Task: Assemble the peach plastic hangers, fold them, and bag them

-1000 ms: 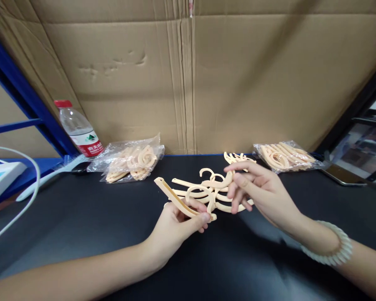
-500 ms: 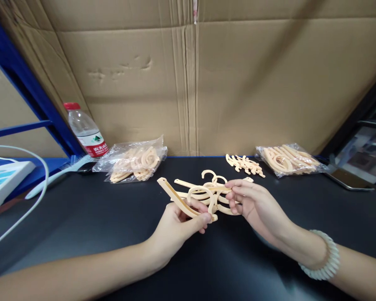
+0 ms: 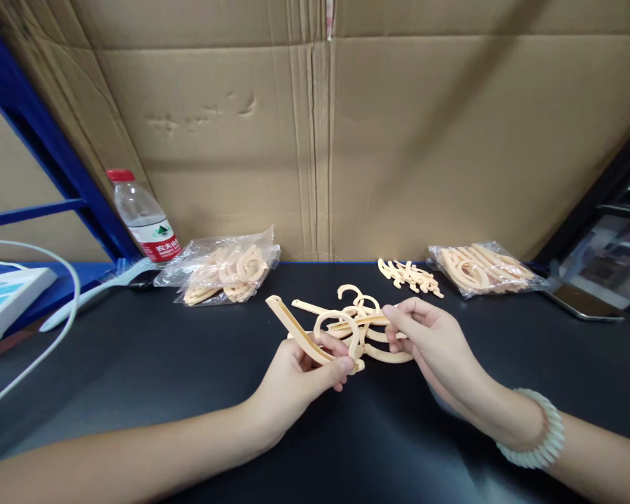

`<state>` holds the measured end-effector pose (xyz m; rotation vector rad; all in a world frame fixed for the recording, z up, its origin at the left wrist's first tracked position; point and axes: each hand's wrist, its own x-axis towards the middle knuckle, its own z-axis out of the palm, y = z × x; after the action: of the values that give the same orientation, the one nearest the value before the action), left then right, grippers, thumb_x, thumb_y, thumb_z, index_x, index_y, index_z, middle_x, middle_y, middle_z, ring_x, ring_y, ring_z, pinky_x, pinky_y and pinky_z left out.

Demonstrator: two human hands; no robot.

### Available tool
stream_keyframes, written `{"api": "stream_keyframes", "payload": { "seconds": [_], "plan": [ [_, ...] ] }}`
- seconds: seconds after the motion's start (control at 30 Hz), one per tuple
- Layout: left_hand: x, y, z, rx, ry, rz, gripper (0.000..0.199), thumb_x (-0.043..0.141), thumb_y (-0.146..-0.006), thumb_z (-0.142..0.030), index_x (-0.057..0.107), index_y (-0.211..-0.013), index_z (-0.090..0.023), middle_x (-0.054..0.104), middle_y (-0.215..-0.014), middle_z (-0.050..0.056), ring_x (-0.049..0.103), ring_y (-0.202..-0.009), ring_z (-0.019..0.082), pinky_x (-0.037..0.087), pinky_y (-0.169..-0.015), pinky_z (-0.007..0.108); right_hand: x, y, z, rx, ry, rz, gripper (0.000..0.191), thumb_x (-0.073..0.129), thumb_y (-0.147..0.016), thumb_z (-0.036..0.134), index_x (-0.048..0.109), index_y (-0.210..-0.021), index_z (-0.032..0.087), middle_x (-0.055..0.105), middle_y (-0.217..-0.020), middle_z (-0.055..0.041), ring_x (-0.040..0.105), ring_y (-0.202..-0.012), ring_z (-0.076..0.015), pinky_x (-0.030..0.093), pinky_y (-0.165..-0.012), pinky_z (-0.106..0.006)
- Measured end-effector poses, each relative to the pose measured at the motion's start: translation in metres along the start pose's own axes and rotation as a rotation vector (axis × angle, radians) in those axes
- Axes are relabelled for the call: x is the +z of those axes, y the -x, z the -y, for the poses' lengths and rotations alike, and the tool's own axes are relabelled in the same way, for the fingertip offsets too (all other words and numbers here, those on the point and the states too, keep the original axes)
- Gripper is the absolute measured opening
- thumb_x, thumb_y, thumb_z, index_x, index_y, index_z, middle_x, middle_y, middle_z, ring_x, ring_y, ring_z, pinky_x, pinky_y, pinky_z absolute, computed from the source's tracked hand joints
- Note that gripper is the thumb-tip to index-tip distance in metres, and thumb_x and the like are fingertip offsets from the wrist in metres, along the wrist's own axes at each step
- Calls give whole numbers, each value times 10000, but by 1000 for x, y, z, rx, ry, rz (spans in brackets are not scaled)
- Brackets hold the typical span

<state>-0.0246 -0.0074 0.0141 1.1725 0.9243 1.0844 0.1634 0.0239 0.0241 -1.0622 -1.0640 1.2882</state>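
My left hand (image 3: 307, 371) is closed around a cream plastic hanger part, a grooved arm (image 3: 294, 327) joined near my thumb to a curved hook (image 3: 336, 318). The arm slants up to the left. My right hand (image 3: 425, 332) pinches the right end of a second grooved hanger arm (image 3: 360, 321), held roughly level just beyond the hook; my fingers cover that end. Behind and below both hands, a pile of cream hangers (image 3: 391, 355) lies on the black table, partly hidden by the hands and held parts.
Small cream hook pieces (image 3: 409, 275) lie at the back. Clear bags of hanger parts stand left (image 3: 228, 269) and right (image 3: 483, 266). A red-capped bottle (image 3: 144, 217), a white cable (image 3: 73, 308) and a phone-like slab (image 3: 582, 301) sit toward the sides. Cardboard (image 3: 215, 140) walls the back.
My right hand has shifted slightly to the right, and the angle of the hanger arm in its fingers has changed a little. My left hand and its hanger part stay nearly still.
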Motion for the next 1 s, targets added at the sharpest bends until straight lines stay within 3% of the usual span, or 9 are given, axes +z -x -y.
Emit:
{"api": "stream_keyframes", "payload": {
  "seconds": [0.13, 0.33, 0.47, 0.6, 0.73, 0.9, 1.0],
  "plan": [
    [0, 0, 1, 1, -8, -12, 202, 809, -710, -274, 666, -738, -135, 653, -700, 16, 558, -619, 106, 472, -573, 205, 0, 0, 5, 1, -87, -1, 396, 841, -615, 406, 518, -581, 179, 633, -640, -17, 634, -660, -159, 540, -664, -301],
    [0, 1, 0, -2, -7, -10, 208, 812, -715, -280, 666, -745, -135, 635, -694, 6, 552, -620, 99, 462, -570, 195, -3, -2, 3, -15, -189, 49, 411, 840, -590, 241, 433, -549, 201, 583, -573, 29, 601, -620, -126, 506, -625, -247],
    [-1, 0, 0, 2, -14, -3, 191, 806, -725, -276, 674, -752, -140, 633, -676, -2, 548, -611, 96, 459, -569, 192, -3, -3, -1, 138, -337, 145, 237, 823, -659, 207, 617, -773, 178, 630, -700, 18, 633, -708, -120, 542, -769, -254],
    [-2, 0, 1, -2, -10, -1, 181, 801, -736, -272, 672, -761, -147, 631, -669, -10, 544, -610, 93, 457, -572, 187, -3, -1, 0, 215, -375, 169, 393, 778, -726, 145, 629, -1090, 149, 677, -865, -31, 658, -784, -121, 558, -826, -241],
    [-3, 0, 2, -2, 1, 12, 176, 794, -750, -270, 668, -768, -149, 632, -679, -14, 552, -625, 90, 460, -583, 182, -4, -1, 4, 237, -383, 126, 528, 779, -700, 92, 590, -1185, 183, 684, -923, -37, 690, -896, -169, 565, -891, -297],
    [-4, 0, 3, 10, 3, 9, 174, 797, -750, -265, 676, -780, -143, 645, -711, -6, 569, -640, 94, 465, -593, 190, -3, 1, 0, 238, -369, 435, 287, 738, -770, 144, 658, -1046, 155, 680, -985, -64, 664, -1013, -196, 503, -994, -346],
    [-3, -1, 3, 24, 0, 7, 190, 800, -744, -273, 675, -763, -131, 640, -717, 2, 564, -640, 95, 463, -592, 195, -1, 6, -2, 243, -355, 535, 173, 713, -816, 172, 642, -972, 154, 660, -934, -43, 655, -998, -200, 482, -995, -392]
  ]
}}
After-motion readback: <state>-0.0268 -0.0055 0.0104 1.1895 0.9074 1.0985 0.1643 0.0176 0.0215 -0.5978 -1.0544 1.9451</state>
